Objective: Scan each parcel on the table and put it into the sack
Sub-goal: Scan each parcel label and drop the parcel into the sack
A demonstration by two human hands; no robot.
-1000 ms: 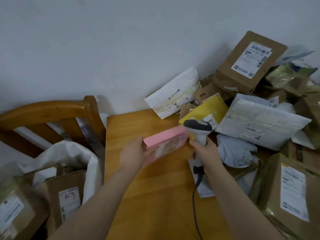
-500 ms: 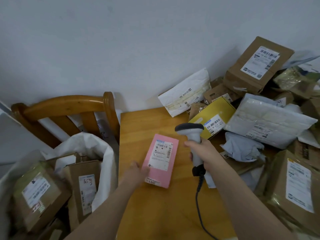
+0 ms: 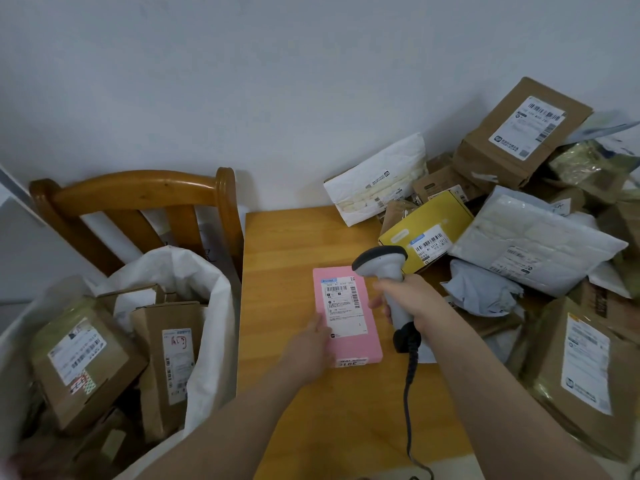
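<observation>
A person's left hand [image 3: 308, 348], blurred at the edge of the shot, lies with its fingers spread flat on the near left side of a pink parcel [image 3: 349, 317], pressing it down on the wooden table [image 3: 294, 244] with the label and barcode facing up. The right hand [image 3: 408, 299] is wrapped round the grip of a grey handheld scanner [image 3: 384, 268], whose head is tipped toward the label's top right corner and whose coiled cable [image 3: 410, 393] trails back over the near table edge. The two hands are apart, one on either side of the parcel. To the left, just beside the table, an open white sack [image 3: 207, 306] holds at least two labelled brown cartons [image 3: 83, 362], so part of the job looks done. The pink parcel appears to be at the scanning step and has yet to go into the sack. Much is left: on the right side of the table a heap of parcels waits, among them a yellow box [image 3: 426, 233], a grey padded mailer [image 3: 533, 244], a white mailer [image 3: 377, 181] leaning on the wall and a cardboard box [image 3: 523, 129] on top of the pile. Behind the sack stands a wooden chair [image 3: 138, 188], and a plain pale wall [image 3: 277, 81] closes off the room.
</observation>
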